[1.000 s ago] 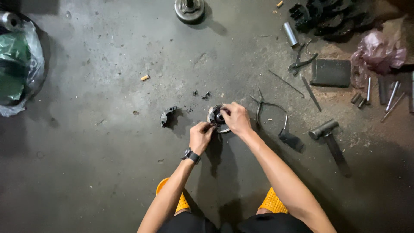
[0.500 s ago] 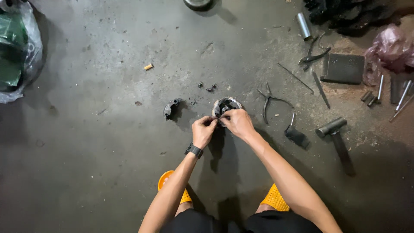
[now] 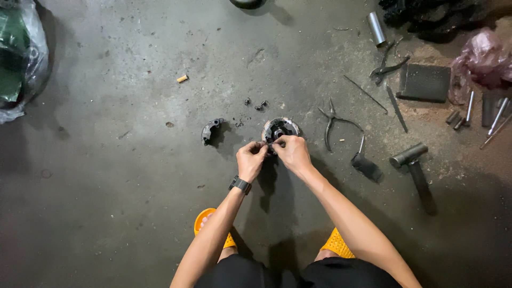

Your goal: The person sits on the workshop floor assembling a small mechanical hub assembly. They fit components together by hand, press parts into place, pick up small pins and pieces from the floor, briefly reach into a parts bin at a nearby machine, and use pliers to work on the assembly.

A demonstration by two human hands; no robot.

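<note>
- round clutch-like metal assembly (image 3: 279, 128) sits on the concrete floor (image 3: 133, 186), centre of scene, partly stripped
- one curved shoe-like piece (image 3: 212, 130) already off, laid just left of it; small loose bits (image 3: 258, 104) lie just beyond
- left hand (image 3: 250, 160) curled closed at the assembly's near edge; what is pinched cannot be told
- right hand (image 3: 292, 152) fingers pinched on the assembly's near rim
- remaining parts appear still fitted, so removal is judged unfinished
- pliers (image 3: 333, 121) and hammer (image 3: 413, 165) lie unused to the right

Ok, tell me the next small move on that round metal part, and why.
Probably keep the left hand steadying the round metal part on the floor while the right hand works its fingertips at the near rim. Both hands meet there, and the pliers lie untouched beside it.
</note>
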